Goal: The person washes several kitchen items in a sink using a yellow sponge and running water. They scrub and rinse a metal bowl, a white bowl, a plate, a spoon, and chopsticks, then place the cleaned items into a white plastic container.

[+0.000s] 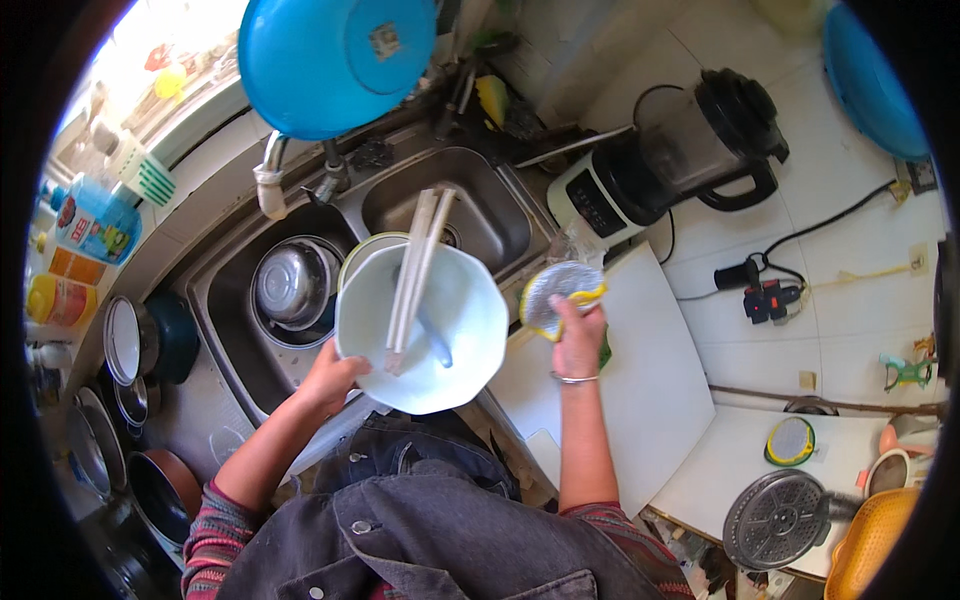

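Observation:
My left hand (334, 379) grips the rim of a large white bowl (476, 322) with faceted sides. Inside the bowl lean several pale chopsticks (420, 277), their far ends jutting past the rim, and a spoon (435, 339) lies by them. To the right, apart from the bowl, my right hand (580, 341) pinches a silver scouring pad (555, 289) with yellow edging. Behind the bowl, a yellow-rimmed dish (367, 246) is mostly hidden. Stacked metal bowls (289, 283) rest in the left basin of the steel double sink (517, 176).
A faucet (271, 187) and a blue plastic basin (315, 67) stand beyond the sink. A blender (667, 161) sits to the right, behind a white countertop (637, 367). Pots (161, 491) line the left side, below several bottles (97, 221). A perforated black disc (780, 517) lies lower right.

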`<state>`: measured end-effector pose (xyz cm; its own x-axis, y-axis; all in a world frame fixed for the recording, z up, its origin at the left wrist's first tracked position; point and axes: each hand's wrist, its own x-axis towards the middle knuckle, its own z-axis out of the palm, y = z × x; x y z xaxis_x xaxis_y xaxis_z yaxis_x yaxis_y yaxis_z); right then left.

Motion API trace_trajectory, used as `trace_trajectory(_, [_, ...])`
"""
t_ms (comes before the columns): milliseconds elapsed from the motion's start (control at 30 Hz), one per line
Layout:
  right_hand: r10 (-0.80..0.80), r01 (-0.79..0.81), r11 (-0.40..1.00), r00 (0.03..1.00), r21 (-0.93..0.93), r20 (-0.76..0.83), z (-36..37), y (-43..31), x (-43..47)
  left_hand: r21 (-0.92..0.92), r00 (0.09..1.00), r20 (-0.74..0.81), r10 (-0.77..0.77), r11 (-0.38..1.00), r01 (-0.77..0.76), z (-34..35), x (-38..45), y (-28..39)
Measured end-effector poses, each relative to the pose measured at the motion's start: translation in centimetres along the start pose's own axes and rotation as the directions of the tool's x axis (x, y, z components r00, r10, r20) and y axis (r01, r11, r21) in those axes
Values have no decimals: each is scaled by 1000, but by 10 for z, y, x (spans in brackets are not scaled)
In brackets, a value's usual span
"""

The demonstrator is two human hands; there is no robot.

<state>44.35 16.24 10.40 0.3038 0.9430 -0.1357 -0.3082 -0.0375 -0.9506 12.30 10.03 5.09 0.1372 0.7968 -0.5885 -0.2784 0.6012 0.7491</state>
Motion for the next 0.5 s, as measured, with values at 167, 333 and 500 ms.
trace_trajectory(167, [22,-36,968,998,-248,-59,-63,-26,-3,29,978,133,-158,987,156,41,14,-13])
trace_trajectory(333, [-196,81,768,974,-635,-112,-100,-5,-2,103,965,136,-225,972,212,57,6,-14])
trace_trajectory(500, [-187,82,327,982,-942,20,-117,28,14,112,972,121,-203,975,190,54,-4,-13])
